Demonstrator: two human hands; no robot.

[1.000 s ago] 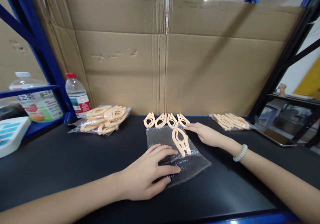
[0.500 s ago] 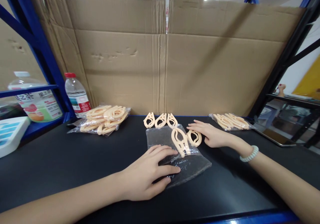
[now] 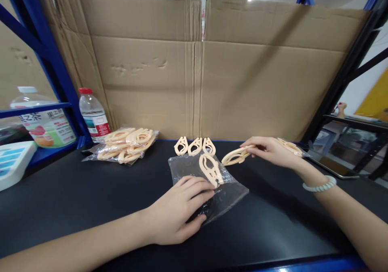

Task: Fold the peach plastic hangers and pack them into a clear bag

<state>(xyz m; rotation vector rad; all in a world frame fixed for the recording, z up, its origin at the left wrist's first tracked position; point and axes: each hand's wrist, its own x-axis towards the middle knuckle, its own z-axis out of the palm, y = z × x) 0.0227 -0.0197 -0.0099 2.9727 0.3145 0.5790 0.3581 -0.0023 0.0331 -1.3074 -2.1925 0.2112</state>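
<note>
My left hand (image 3: 182,211) lies with its fingers stretched out on a clear plastic bag (image 3: 228,197), the fingertips at the lower end of a cream folded hanger (image 3: 209,169). Whether that hanger is inside the bag or on top of it, I cannot tell. My right hand (image 3: 269,150) pinches the right end of another cream folded hanger (image 3: 235,157), tilted and just right of the bag's upper part. Behind the bag stand three more folded hangers in a row, the left one (image 3: 181,146), the middle one (image 3: 195,146) and the right one (image 3: 209,146).
A pile of bagged hangers (image 3: 127,144) sits at the back left by a red-capped bottle (image 3: 93,116). Another bagged set (image 3: 289,146) lies behind my right hand, near a phone-like flat object (image 3: 333,167). A cardboard wall (image 3: 145,70) closes off the table's back.
My right hand has closed on the right-hand hanger and lifted and tilted it, moving right. The bag and the hanger at it have shifted slightly left. My left hand has hardly moved.
</note>
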